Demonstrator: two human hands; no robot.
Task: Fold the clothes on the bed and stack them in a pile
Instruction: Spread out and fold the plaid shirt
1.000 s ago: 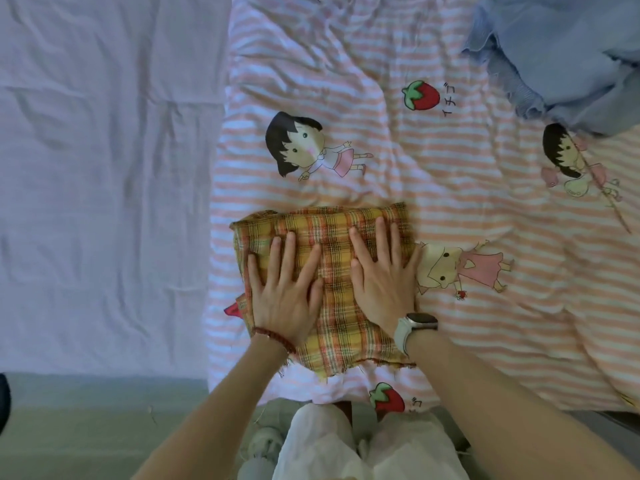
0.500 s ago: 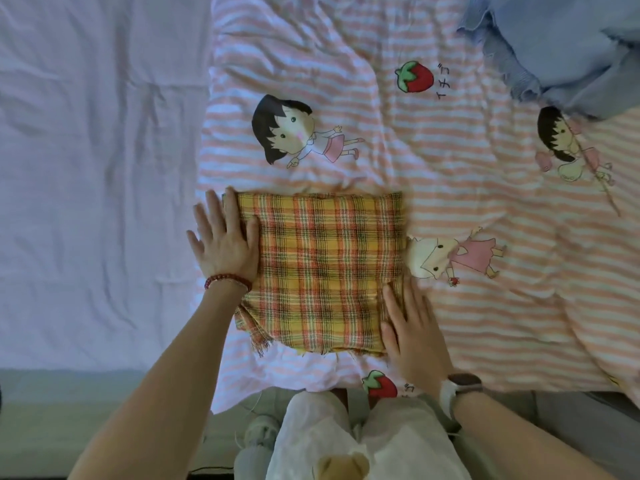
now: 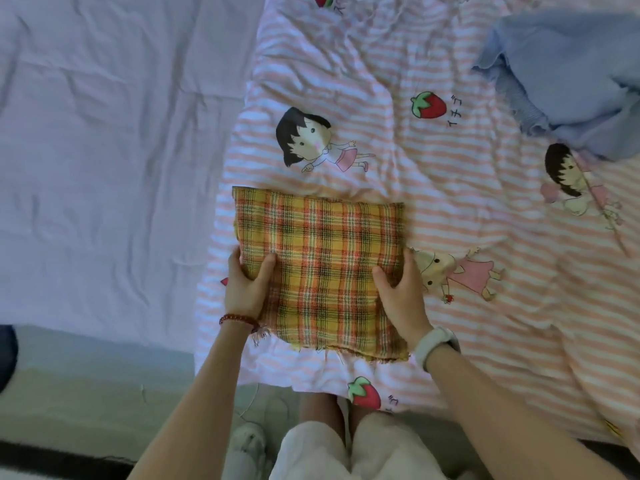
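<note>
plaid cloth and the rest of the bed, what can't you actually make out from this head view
- Fingers of the left hand and right hand: tucked under the plaid cloth; only the thumbs lie on top.
- The cloth's fold layers: hidden beneath its top face.
- Blue garment: cut off by the right edge and crumpled, so its type is unclear.
- Dark object: cut off by the left edge.

I see a bed with a lilac sheet [image 3: 104, 150] under soft daylight. A striped cartoon quilt [image 3: 467, 306] covers its right side. Pale floor [image 3: 86, 393] lies below.
</note>
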